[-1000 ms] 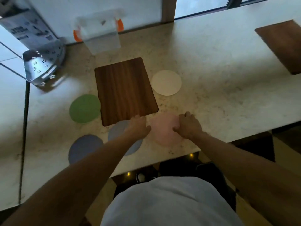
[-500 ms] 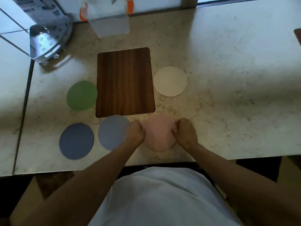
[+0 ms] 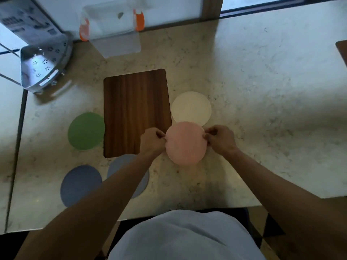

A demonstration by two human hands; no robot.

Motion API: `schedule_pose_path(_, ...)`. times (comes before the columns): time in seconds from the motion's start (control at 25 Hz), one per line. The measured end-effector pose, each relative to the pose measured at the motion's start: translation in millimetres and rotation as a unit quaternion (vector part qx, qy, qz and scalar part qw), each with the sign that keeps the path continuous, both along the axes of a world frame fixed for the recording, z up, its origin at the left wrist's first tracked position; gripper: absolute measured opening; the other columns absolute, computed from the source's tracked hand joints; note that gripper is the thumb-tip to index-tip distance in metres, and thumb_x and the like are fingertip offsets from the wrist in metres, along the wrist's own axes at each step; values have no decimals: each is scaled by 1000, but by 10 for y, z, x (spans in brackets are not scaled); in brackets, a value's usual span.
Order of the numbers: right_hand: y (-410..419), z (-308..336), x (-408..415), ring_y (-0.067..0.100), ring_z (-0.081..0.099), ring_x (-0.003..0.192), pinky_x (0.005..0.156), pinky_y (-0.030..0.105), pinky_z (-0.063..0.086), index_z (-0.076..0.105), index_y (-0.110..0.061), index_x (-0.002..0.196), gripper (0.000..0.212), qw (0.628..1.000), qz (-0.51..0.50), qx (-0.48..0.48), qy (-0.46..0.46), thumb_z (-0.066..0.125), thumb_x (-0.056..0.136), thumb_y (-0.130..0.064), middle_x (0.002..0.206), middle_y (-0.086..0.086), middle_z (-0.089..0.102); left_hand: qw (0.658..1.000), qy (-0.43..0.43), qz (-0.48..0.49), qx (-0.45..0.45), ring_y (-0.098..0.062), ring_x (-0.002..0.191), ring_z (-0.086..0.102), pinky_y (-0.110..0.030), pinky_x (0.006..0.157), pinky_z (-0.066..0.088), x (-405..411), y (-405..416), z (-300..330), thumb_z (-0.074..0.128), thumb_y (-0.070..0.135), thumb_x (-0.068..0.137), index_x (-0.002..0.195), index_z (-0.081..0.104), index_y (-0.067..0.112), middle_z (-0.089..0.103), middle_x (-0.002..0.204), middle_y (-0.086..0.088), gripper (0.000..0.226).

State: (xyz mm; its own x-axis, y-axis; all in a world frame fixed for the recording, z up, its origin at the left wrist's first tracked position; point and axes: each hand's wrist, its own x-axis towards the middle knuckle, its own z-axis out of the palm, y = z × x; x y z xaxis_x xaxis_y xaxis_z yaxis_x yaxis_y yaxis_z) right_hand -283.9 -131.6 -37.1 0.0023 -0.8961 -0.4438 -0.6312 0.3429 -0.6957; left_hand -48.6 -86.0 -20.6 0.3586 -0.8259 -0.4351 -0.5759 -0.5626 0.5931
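A round pink disc [image 3: 185, 143] is held just right of the wooden board [image 3: 136, 111], its far edge overlapping a cream disc [image 3: 191, 107]. My left hand [image 3: 152, 140] pinches the pink disc's left edge and my right hand [image 3: 219, 139] pinches its right edge. A green disc [image 3: 86, 131] lies left of the board. Two blue-grey discs lie near the front edge, one [image 3: 79, 184] at the left and one [image 3: 120, 167] partly hidden under my left forearm.
The marble counter [image 3: 262, 109] stretches to the right. A perforated metal holder [image 3: 43, 68] stands at the back left. A clear plastic container with orange clips [image 3: 112, 30] sits at the back. Another wooden board's corner [image 3: 342, 51] shows at the right edge.
Both hands have lifted the pink disc off the counter and carried it away from me, so that it now overlaps the cream disc.
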Motion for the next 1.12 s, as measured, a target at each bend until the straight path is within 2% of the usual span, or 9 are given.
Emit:
schedule_pose_path(0.16,-548,17,-38,2,68,58,70,26,58,74,-18,96,13,1000,-26,-6,3,75,83,-21,80,-6,73,999,31,14,-12,-21,75,71,-44,69,63,5,-593,-16,70,7,84,81,64,22,70,90,-7,16)
schedule_pose_path(0.28,-882,-10,-18,7,70,67,72,25,56,74,-18,99,16,999,-30,-20,22,75,84,-22,89,-2,74,998,42,36,-15,-20,69,71,-42,64,63,-18,-957,-43,71,6,85,79,64,22,71,91,-9,18)
schedule_pose_path(0.44,-1217,-103,22,8,69,71,78,29,58,73,-21,94,11,999,-33,-20,30,75,83,-22,87,-4,72,998,38,54,2,-18,78,70,-43,74,62,-1,-1286,-189,72,10,84,91,71,15,70,94,-4,9)
schedule_pose_path(0.56,-1304,-187,49,14,69,81,84,31,57,73,-21,94,11,999,-16,-15,39,74,84,-22,91,-4,72,998,40,55,2,-20,82,70,-45,80,61,19,-1340,-300,72,11,84,91,71,17,72,94,-4,10)
schedule_pose_path(0.64,-1301,-251,65,11,65,80,77,17,51,73,-19,97,12,998,-5,-25,56,73,84,-21,92,-5,70,998,38,50,1,-21,81,70,-44,81,60,16,-1345,-362,72,13,84,90,71,18,72,94,-4,8)
schedule_pose_path(0.72,-1277,-285,88,7,60,79,67,6,37,72,-19,98,13,997,-8,-35,76,71,85,-20,94,-4,71,999,33,43,6,-20,80,70,-43,82,60,0,-1345,-392,72,16,84,90,71,19,72,93,-3,7)
schedule_pose_path(0.84,-1245,-292,117,9,59,78,69,14,40,72,-19,97,12,994,-28,-43,96,68,86,-18,96,-1,72,999,24,30,-2,-21,80,70,-42,82,59,-29,-1354,-400,70,17,84,94,71,14,73,94,-5,11)
schedule_pose_path(1.0,-1208,-273,122,11,60,78,69,17,42,71,-18,98,13,991,-6,-58,123,67,87,-23,96,2,72,999,-25,14,-31,-15,82,62,-28,77,50,-84,-1330,-376,67,16,85,98,72,10,73,98,-8,16)
schedule_pose_path(1.12,-1171,-238,139,17,66,81,74,28,54,73,-17,101,19,988,-8,-62,145,65,89,-29,97,5,72,997,-60,6,-41,-20,84,65,-33,77,54,-140,-1295,-339,66,17,86,97,73,8,73,96,-8,16)
